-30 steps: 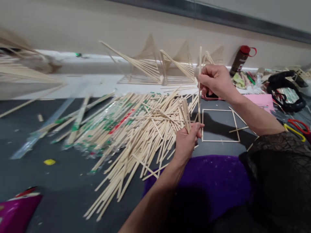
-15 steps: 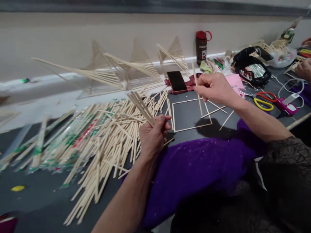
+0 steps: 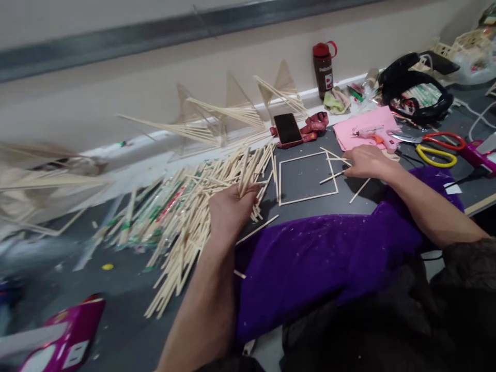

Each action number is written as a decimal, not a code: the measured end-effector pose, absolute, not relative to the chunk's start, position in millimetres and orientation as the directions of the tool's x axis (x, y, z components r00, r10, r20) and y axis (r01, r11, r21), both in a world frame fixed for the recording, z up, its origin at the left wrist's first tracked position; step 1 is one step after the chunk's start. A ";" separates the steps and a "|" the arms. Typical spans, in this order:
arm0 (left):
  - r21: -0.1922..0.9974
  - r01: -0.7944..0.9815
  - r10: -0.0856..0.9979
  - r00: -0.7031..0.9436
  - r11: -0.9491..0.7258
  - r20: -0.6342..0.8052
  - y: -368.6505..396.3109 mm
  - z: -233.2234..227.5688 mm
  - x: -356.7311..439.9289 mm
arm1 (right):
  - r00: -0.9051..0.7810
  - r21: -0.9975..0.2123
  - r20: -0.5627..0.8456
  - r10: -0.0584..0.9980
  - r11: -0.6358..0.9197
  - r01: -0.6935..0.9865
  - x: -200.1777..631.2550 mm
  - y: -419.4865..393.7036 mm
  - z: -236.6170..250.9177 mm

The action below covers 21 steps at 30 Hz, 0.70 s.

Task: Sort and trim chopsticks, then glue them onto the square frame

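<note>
My left hand (image 3: 232, 209) is closed around a small bundle of wooden chopsticks (image 3: 244, 173) that points up over the loose chopstick pile (image 3: 182, 253). To the right, a square frame of sticks (image 3: 308, 199) lies flat on the dark table. My right hand (image 3: 366, 161) is low over the table just right of that frame, its fingers together at the end of a chopstick (image 3: 336, 159). Other loose chopsticks cross the frame's right side beneath the fingertips. The fingertips themselves are partly hidden.
Behind the frame is a phone (image 3: 287, 129) on a red strap. A glue gun (image 3: 377, 135) rests on pink paper, beside scissors (image 3: 436, 155). A bottle (image 3: 323, 70) and fan-shaped stick models (image 3: 228, 108) stand along the wall. Purple cloth (image 3: 302, 258) covers the near edge.
My right hand has come down and right with its chopstick, from upright above the frame to the loose sticks. My left hand keeps its bundle, now nearer the pile. The view has shifted.
</note>
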<state>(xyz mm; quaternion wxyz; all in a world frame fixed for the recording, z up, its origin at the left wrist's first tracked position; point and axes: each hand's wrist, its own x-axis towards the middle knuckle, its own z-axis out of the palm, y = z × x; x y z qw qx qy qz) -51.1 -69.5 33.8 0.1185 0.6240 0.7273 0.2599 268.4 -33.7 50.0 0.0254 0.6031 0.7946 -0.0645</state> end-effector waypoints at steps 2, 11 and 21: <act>0.385 0.914 0.976 -0.186 0.128 0.117 -64.1 31.3 -54.3 | -0.251 -0.005 -0.154 0.956 0.253 0.967 269.1 -34.8 48.3; 0.028 0.983 0.981 -0.184 0.182 0.066 -22.0 21.8 -31.6 | -0.175 0.074 -0.154 0.973 0.188 0.979 273.0 -23.3 34.3; 0.090 0.972 0.974 -0.221 0.217 0.045 10.0 6.1 -17.8 | -0.103 0.033 -0.143 0.984 0.108 0.994 274.8 -23.7 35.1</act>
